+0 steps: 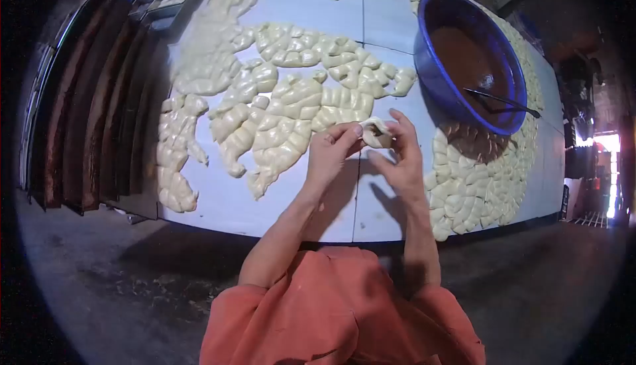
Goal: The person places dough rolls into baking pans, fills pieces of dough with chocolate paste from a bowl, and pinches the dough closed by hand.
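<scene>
Above the near part of the table I have a small piece of dough (pixel 377 141), cupped open with brown filling showing inside. My left hand (pixel 329 156) pinches its left edge between thumb and fingers. On the other side, my right hand (pixel 405 159) has its curled fingers against the dough's right edge, with the thumb just below it. Just beyond my left hand lie many pale, glossy dough pieces (pixel 285 126), packed close together. To the right stands a blue basin (pixel 427 60) of brown filling (pixel 467 60), with a dark-handled utensil (pixel 503 100) resting in it.
More dough pieces (pixel 480 193) cover the right side of the white table (pixel 391 24), around the basin. Another patch (pixel 175 159) lies at the left edge. Dark upright trays or boards (pixel 99 113) stand left of the table, with a compartmented tray (pixel 169 0) behind them.
</scene>
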The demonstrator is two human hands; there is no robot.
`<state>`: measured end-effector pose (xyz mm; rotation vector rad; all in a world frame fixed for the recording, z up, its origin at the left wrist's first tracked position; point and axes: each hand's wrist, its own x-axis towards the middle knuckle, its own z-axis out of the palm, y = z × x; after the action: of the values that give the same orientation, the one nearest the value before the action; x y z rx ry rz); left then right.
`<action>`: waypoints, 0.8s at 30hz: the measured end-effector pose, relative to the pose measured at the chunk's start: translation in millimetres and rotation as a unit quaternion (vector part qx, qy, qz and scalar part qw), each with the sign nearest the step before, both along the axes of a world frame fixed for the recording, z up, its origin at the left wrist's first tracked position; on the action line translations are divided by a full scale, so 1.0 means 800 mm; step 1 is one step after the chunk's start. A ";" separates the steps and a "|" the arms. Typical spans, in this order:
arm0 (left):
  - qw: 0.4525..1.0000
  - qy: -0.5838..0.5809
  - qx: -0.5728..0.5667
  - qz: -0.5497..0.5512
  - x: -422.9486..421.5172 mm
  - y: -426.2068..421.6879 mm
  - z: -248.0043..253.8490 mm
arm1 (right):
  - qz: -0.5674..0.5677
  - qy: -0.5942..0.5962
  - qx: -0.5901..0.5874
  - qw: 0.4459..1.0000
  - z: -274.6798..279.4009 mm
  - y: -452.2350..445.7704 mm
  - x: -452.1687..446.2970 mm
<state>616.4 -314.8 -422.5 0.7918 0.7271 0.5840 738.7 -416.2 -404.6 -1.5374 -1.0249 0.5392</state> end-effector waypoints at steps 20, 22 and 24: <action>0.984 0.044 0.115 -0.127 -0.058 0.034 0.042 | 0.045 -0.038 0.044 0.997 -0.022 0.010 -0.037; 0.985 0.032 0.100 -0.138 -0.061 0.038 0.028 | 0.002 -0.013 0.121 0.993 -0.030 0.018 -0.043; 0.981 0.020 0.096 -0.166 -0.067 0.043 0.021 | -0.039 0.089 0.128 0.987 -0.024 0.024 -0.064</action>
<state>563.0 -280.5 -406.1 1.0807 0.5647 0.3393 687.5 -397.1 -424.0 -1.2730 -0.8584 0.4624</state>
